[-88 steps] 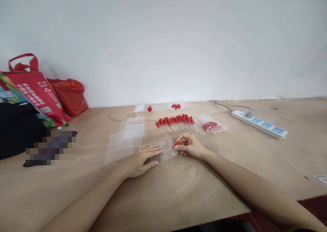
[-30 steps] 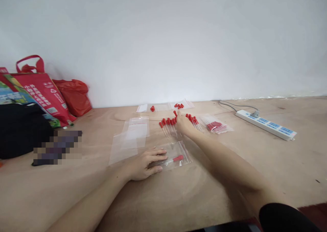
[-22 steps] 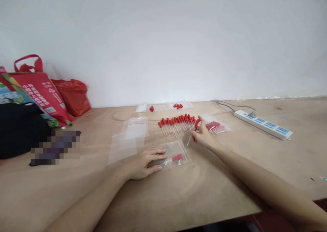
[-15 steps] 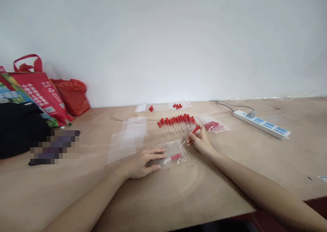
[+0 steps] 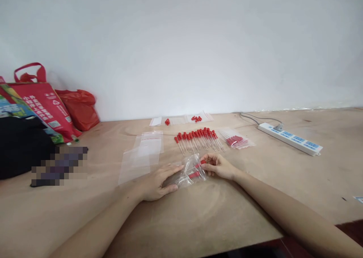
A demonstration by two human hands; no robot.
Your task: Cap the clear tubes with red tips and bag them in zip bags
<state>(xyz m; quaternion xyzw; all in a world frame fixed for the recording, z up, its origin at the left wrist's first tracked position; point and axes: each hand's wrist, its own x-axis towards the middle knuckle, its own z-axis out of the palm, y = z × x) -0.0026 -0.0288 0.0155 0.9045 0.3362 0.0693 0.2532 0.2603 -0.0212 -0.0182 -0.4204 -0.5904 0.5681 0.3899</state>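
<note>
A clear zip-lock bag (image 5: 185, 177) lies on the table before me, with one red-bulbed dropper (image 5: 194, 175) inside. My left hand (image 5: 163, 181) rests on the bag's left part, thumb and fingers spread apart, pressing it down. At the bag's right end, my right hand (image 5: 217, 166) pinches a second dropper by its red bulb (image 5: 203, 162). This dropper's thin stem points left into the bag mouth. Just beyond the bag lies a row of several droppers (image 5: 195, 137) with red bulbs facing the wall.
Flat empty bags (image 5: 138, 159) lie to the left. A bag of droppers (image 5: 235, 140) sits right of the row. Loose red bulbs (image 5: 196, 118) are near the wall. A power strip (image 5: 289, 138) stands at right; a red shopping bag (image 5: 47, 106) at left.
My right hand has moved down and left, bringing the dropper from beside the row to the bag's mouth, its stem now within. My left hand stays on the bag.
</note>
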